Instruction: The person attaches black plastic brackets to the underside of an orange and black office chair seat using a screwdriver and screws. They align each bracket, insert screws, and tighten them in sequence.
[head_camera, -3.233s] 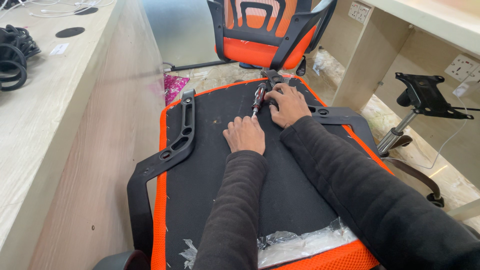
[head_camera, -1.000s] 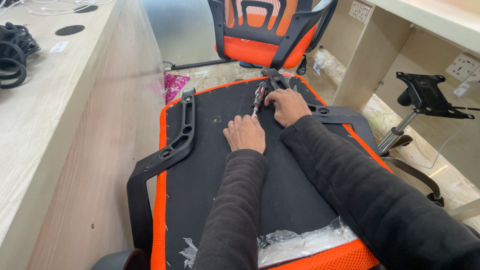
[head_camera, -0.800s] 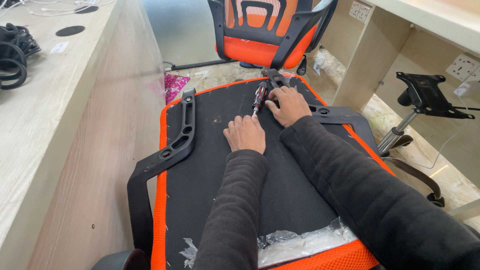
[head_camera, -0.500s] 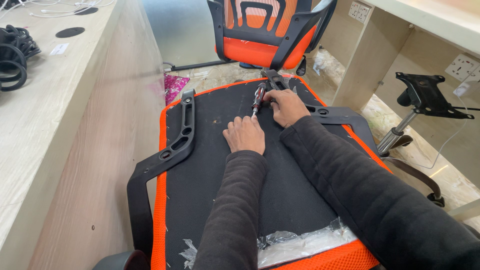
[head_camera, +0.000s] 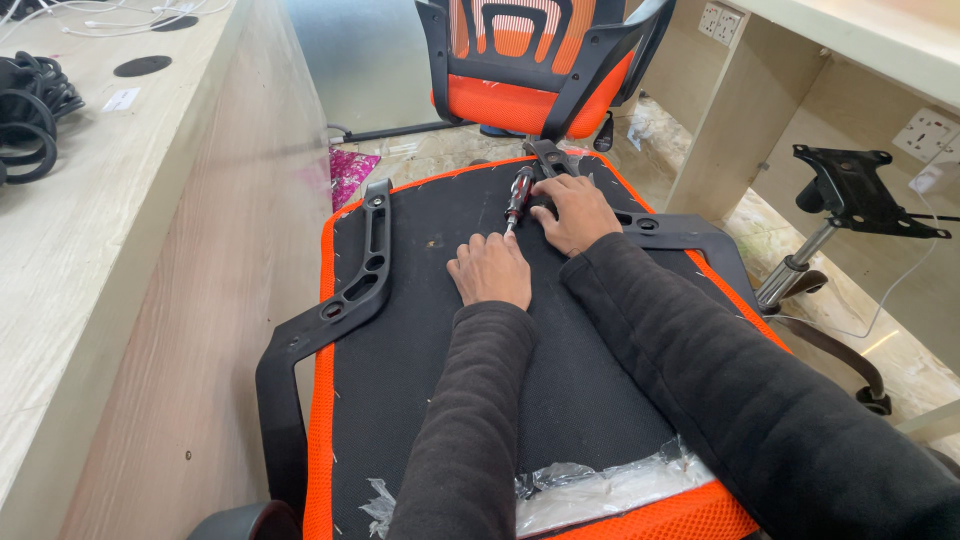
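Pale wooden furniture closes in the scene on both sides: a long bench (head_camera: 120, 250) runs down the left, carrying a coil of black cable (head_camera: 30, 110) and some white wires at its far end, and a light-coloured desk panel with wall sockets (head_camera: 925, 130) stands on the right. Between them, on the floor, lies an upturned chair seat (head_camera: 440, 370), black on its underside with an orange mesh edge. A black armrest bracket (head_camera: 340, 300) is laid along its left edge, and a second one (head_camera: 690, 240) sits on the right side, partly under the person's sleeve. Torn clear plastic wrap (head_camera: 590, 490) clings to the near edge of the seat.

The left hand (head_camera: 492, 270) rests palm down on the black underside near the seat's middle, fingers flat and spread slightly, holding nothing. Its fingertips lie just beside the tip of a screwdriver (head_camera: 518, 197) with a dark red and black handle, which points toward the seat surface. The right hand (head_camera: 572, 208) is curled over a small black part at the far edge of the seat, just beside the screwdriver handle; whether it grips the tool or only touches it cannot be told.

Beyond the seat stands an orange and black chair back (head_camera: 540, 60). To the right, a black metal seat mechanism (head_camera: 850, 185) sits on a gas lift column, well apart from both hands.
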